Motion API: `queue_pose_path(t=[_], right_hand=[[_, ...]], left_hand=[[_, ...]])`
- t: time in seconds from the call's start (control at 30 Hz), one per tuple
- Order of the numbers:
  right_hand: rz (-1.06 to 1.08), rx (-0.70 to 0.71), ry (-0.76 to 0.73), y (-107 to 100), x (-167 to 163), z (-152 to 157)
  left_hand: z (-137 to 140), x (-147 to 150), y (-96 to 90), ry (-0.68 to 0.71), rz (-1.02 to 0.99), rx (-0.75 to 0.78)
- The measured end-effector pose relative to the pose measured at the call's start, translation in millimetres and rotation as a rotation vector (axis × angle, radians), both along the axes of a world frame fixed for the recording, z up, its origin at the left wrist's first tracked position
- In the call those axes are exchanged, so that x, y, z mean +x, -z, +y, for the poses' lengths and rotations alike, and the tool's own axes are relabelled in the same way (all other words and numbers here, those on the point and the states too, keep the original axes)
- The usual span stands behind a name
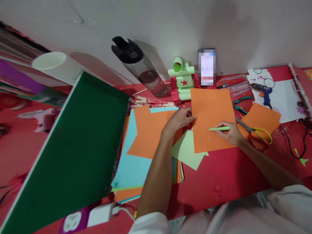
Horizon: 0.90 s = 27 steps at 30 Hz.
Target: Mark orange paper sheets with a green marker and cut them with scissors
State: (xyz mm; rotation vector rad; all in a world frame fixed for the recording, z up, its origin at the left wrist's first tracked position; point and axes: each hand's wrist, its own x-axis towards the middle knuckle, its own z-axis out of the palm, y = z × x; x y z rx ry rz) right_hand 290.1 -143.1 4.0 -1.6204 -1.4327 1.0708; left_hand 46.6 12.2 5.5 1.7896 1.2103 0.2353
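An orange sheet of paper (pixel 211 110) lies in front of me, with faint marks on it. My right hand (pixel 230 135) is closed round a light green pen (pixel 219 128), its tip pointing left over the sheet. At the sheet's left edge my left hand (pixel 181 117) is closed, thumb on top and fingers curled at the edge. Under the sheet's lower left part sits a piece of light green paper (pixel 188 151). Scissors (pixel 253 130) with yellow and red handles rest right of my right hand, partly over another orange piece (pixel 262 118).
A stack of coloured paper (pixel 136 165) and an upright green board (pixel 80 146) stand left. Behind are a water bottle (pixel 148 76), a light green paper model (pixel 184 81) and a phone (pixel 207 67). Pliers (pixel 240 110) and a blue glue gun (pixel 266 94) lie right.
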Motion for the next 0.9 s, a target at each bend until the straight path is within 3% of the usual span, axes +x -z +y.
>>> queue_pose_path(t=[0.33, 0.63, 0.9], right_hand=[[0.006, -0.031, -0.044, 7.6, 5.4, -2.4], [0.031, 0.019, 0.028, -1.4, 0.3, 12.6], [0.027, 0.018, 0.059, 2.6, -0.5, 19.4]], left_hand=[[-5.2, -0.1, -10.5, 0.007, -0.056, -0.058], [-1.7, -0.5, -3.5, 0.02, -0.006, 0.013], [-3.2, -0.1, -7.1, 0.021, -0.001, -0.004]])
